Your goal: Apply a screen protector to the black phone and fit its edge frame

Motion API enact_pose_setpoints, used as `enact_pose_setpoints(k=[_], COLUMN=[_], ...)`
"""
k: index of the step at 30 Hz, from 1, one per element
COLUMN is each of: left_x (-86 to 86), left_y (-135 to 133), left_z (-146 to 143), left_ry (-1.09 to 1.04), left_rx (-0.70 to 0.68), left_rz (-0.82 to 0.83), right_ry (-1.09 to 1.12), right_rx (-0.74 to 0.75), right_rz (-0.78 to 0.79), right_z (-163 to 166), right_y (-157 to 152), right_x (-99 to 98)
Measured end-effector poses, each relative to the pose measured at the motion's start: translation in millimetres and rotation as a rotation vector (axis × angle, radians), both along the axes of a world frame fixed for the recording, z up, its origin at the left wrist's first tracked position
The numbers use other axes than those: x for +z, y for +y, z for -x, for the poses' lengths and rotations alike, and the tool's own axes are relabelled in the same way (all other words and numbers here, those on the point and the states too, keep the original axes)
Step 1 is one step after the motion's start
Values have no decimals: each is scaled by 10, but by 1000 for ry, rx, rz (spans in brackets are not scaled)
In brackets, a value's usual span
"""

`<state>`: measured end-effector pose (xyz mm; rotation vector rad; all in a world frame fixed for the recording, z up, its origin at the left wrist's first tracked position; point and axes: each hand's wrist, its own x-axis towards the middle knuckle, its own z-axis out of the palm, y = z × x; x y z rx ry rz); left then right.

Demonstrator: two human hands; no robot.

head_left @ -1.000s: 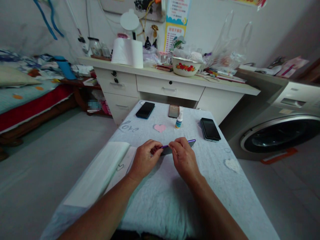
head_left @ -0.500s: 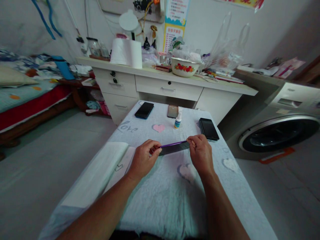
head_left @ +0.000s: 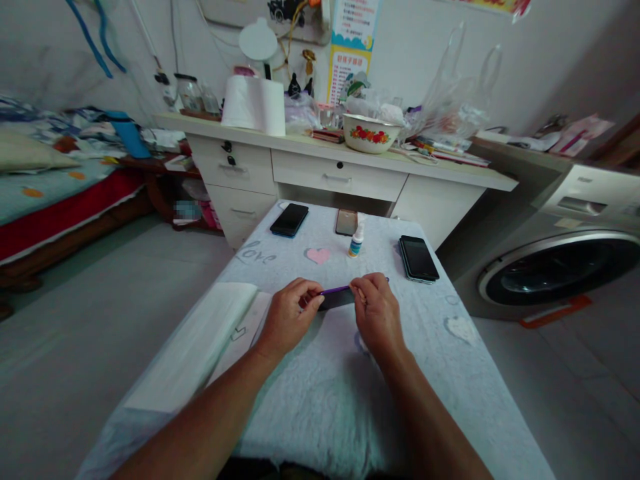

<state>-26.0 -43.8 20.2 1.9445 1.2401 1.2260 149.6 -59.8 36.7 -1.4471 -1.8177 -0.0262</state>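
Note:
A dark, slim phone (head_left: 337, 298) with a purple edge is held tilted above the cloth-covered table. My left hand (head_left: 290, 317) pinches its left end between thumb and fingers. Closed on the long upper edge, right of the middle, is my right hand (head_left: 377, 313); the purple rim shows again just past its knuckles. Whether a small item sits in the right fingertips is hidden. Beyond the hands stands a small white spray bottle (head_left: 356, 241) with a blue and yellow label.
Farther off on the table (head_left: 310, 400) lie a black phone (head_left: 290, 220), a brownish phone or case (head_left: 347, 223) and stacked dark phones (head_left: 419, 258). Folded white paper (head_left: 200, 353) covers the left side. Behind stands a white desk (head_left: 310, 167); a washing machine (head_left: 560, 233) is at right.
My right hand has slid left along the phone's upper edge, from its right end toward the middle. My left hand and the phone stay almost in place.

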Motion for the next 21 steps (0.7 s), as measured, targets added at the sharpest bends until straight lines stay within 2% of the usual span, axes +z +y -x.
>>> enact_pose_setpoints(k=[11, 16, 21], left_x=[-13, 5, 14], left_y=[7, -9, -7], left_z=[0, -1, -5], left_ry=[-28, -29, 3], left_rx=[-14, -18, -12], left_rz=[18, 18, 16], right_ry=[-40, -45, -25], right_rx=[177, 203, 153], right_rz=[51, 61, 38], right_z=[340, 311, 158], right_y=[-59, -67, -42], right_x=[-62, -57, -38])
